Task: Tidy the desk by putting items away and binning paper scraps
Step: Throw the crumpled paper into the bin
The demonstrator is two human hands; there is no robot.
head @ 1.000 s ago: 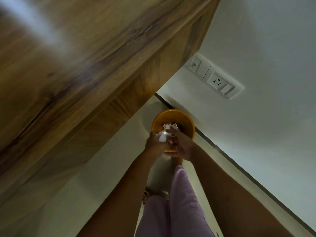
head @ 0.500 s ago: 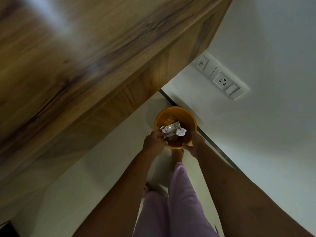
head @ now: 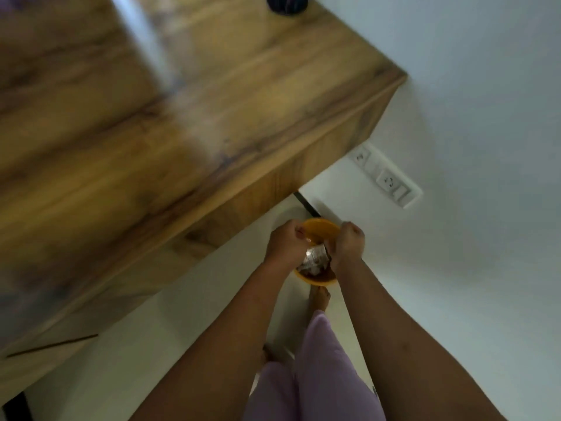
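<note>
An orange bin (head: 321, 227) stands on the pale floor by the wall, below the desk's corner. Crumpled paper scraps (head: 315, 261) lie inside it. My left hand (head: 283, 243) hovers over the bin's left side with its fingers curled into a fist, and nothing shows in it. Over the right side, my right hand (head: 349, 244) is curled the same way and looks empty. Both hands cover parts of the bin's rim. The wooden desk (head: 212, 117) fills the upper left.
A dark object (head: 287, 4) sits at the desk's far edge, cut off by the frame. A white socket plate (head: 385, 177) is on the wall to the right. My bare foot (head: 318, 299) and purple trousers (head: 318, 375) are just before the bin.
The paper scraps left my hands and dropped into the bin. Both hands then drew apart and curled into fists. The view has risen, showing more of the desk top.
</note>
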